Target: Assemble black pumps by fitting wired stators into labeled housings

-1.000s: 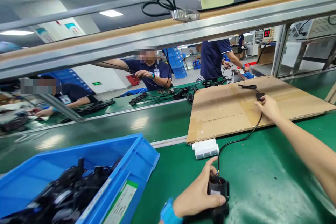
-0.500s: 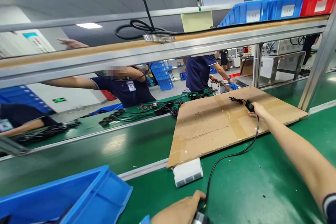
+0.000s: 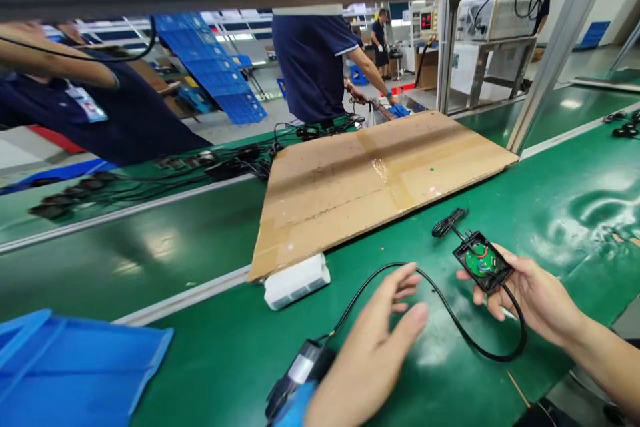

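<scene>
My right hand [image 3: 530,290] grips an opened black plastic case [image 3: 483,261] by its near right edge. Inside the case sits a green circuit board [image 3: 481,259] with red and blue wires. A bundled black lead [image 3: 449,222] sticks out from its far side. From the near side a black cable [image 3: 453,323] loops left across the green bench to a black device with a silver label [image 3: 301,368]. Above that cable hovers my left hand [image 3: 377,340], fingers apart and nothing held. Its wrist partly hides the device.
A cardboard sheet [image 3: 350,193] lies across the bench edge, with a white block [image 3: 297,281] at its near corner. At lower left stands a blue bin [image 3: 85,367]. A metal post [image 3: 560,47] rises at right. Co-workers [image 3: 320,67] and piled black cables [image 3: 235,163] are beyond.
My right hand has brought the case from over the cardboard back toward me. My left hand has let go of the device and risen beside it. The view has tilted down and shifted right.
</scene>
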`<move>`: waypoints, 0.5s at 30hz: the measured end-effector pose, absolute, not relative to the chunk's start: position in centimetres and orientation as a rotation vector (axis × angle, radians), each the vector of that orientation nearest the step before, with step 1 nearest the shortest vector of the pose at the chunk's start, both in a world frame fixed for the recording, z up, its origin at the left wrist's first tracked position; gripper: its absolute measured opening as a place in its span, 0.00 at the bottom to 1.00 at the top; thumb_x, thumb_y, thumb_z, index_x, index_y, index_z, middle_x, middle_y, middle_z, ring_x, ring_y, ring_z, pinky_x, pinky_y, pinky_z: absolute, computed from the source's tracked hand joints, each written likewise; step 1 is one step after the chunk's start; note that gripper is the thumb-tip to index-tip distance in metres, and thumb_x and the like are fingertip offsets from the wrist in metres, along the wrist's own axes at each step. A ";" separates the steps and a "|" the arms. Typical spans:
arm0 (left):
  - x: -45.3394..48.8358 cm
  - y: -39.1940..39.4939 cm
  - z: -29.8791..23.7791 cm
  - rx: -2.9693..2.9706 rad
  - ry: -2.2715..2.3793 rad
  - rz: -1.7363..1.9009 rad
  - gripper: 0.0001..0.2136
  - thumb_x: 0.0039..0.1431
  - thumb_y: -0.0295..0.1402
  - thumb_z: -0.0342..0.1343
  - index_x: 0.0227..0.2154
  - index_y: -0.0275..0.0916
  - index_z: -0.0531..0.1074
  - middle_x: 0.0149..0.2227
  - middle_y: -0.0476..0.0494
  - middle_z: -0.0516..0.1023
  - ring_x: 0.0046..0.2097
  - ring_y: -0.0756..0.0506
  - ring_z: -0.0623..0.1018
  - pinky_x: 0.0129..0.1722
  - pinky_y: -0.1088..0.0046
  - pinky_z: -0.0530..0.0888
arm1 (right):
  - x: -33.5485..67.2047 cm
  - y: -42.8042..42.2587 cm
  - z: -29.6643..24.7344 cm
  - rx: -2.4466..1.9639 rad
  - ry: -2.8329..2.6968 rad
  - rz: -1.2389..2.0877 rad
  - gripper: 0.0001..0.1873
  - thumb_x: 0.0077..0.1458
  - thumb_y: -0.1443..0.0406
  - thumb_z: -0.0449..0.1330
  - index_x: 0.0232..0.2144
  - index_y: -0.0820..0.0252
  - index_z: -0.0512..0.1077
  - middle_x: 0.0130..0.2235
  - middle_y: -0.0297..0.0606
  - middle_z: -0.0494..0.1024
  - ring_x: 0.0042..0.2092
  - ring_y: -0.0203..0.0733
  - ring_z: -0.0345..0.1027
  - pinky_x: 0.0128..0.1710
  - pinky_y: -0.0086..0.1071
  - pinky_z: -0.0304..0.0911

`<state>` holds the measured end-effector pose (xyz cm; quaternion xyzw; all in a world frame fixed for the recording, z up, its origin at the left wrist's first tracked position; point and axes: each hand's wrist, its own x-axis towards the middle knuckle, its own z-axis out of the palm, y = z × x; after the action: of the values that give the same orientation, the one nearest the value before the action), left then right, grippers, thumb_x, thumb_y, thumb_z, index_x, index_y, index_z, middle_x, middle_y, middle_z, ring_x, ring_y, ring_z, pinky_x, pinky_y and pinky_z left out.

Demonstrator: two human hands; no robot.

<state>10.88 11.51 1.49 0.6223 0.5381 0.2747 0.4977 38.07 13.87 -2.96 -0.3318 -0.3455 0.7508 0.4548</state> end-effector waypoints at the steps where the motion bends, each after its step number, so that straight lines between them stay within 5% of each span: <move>1: 13.2 11.7 0.7 1.435 1.234 0.708 0.29 0.67 0.51 0.50 0.64 0.41 0.64 0.63 0.35 0.71 0.62 0.37 0.73 0.61 0.57 0.71 | 37.7 13.0 -2.9 -0.782 -0.833 1.894 0.25 0.68 0.51 0.55 0.57 0.62 0.67 0.47 0.53 0.80 0.36 0.45 0.77 0.27 0.30 0.71; 11: 20.7 14.6 -1.9 1.460 1.214 1.057 0.17 0.64 0.45 0.57 0.44 0.37 0.80 0.41 0.40 0.81 0.35 0.45 0.79 0.32 0.73 0.76 | 37.7 11.6 -5.5 -0.766 -1.034 1.719 0.28 0.64 0.54 0.61 0.61 0.54 0.60 0.43 0.41 0.77 0.39 0.46 0.78 0.30 0.31 0.73; 15: 21.6 15.3 -2.4 1.575 1.241 1.015 0.18 0.63 0.48 0.57 0.38 0.36 0.80 0.35 0.41 0.79 0.34 0.44 0.79 0.31 0.72 0.76 | 37.0 11.5 -6.7 -0.887 -1.036 1.599 0.25 0.61 0.59 0.61 0.58 0.57 0.62 0.34 0.36 0.78 0.34 0.41 0.76 0.30 0.30 0.72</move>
<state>21.59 15.26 -2.38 0.6318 0.4981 0.4072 0.4324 36.97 11.52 -6.69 -0.3662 -0.4279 0.6602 0.4969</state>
